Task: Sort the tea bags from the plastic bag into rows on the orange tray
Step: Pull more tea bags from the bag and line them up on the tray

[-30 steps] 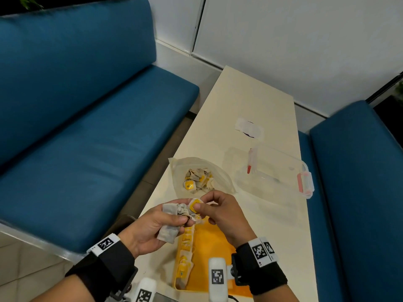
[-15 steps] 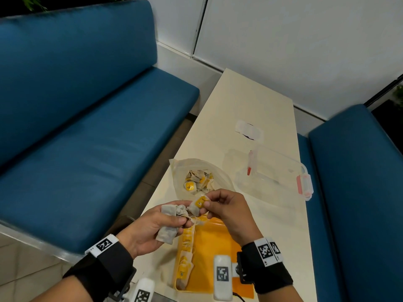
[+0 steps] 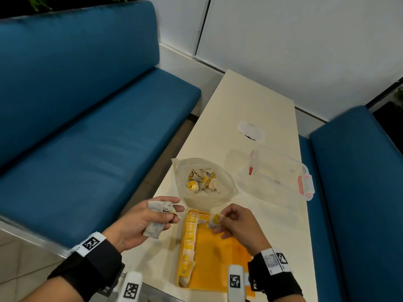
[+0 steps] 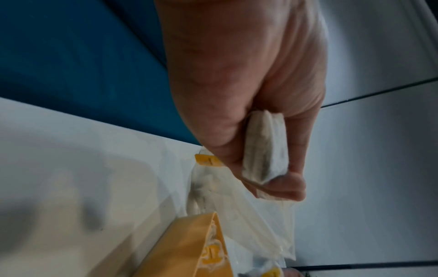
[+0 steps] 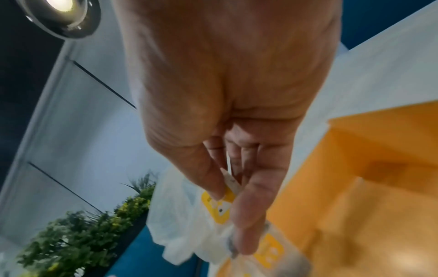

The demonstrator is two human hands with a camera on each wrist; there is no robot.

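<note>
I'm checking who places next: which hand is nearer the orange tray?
Right. The right hand hovers over the orange tray at its far end, pinching a tea bag; the left hand is off its left side.

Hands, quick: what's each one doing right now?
Left hand: grips a bunch of tea bags.
Right hand: pinches one yellow-tagged tea bag over the orange tray.

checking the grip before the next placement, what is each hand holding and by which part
Left hand grips a small bunch of tea bags around their pouches. Right hand pinches one tea bag at its yellow tag.
</note>
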